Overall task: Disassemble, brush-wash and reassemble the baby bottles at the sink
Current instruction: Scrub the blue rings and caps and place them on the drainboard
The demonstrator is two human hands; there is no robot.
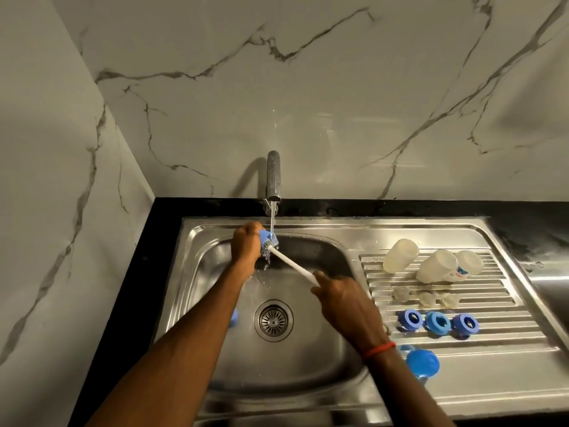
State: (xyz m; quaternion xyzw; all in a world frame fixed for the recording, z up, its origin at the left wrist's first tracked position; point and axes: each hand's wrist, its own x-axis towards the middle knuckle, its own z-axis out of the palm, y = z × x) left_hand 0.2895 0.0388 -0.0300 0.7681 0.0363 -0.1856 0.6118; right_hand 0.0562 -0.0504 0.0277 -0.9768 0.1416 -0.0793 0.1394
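Grey-veined marble wall (308,87) behind; black tabletop (160,229) round a steel sink (197,232), with a ribbed drainboard (492,359) at 3 o'clock of the basin. Tap (273,177) at 12 o'clock, running.

Straight under the stream, the left hand (246,245), grip curled tight round a small blue bottle part (267,237). Kept there, probably, for rinsing loosened suds straight down toward the drain (273,319). Brush (292,263) head pushed into that part, white handle slanting off toward 4 o'clock into the right hand (341,297). Grip closed round the handle's end, likely for leverage in twisting. Red thread (378,349) on that wrist.

On the drainboard, sorted by kind, seemingly for draining and easy reassembly:
- three clear bottle bodies (400,255) at 2 o'clock, upended or tipped;
- three pale teats (401,293) just below them;
- three blue rings (437,322) in a row at 3 o'clock;
- a blue cap (421,363) at 4 o'clock, near the right wrist.

Held part: cap or ring? Cannot tell, being mostly covered by fingers, bristles and splashing water. Another blue thing (234,317) at 9 o'clock of the drain, half hidden behind the left forearm and not identifiable. More blue beside the cap, cut off by the right arm.
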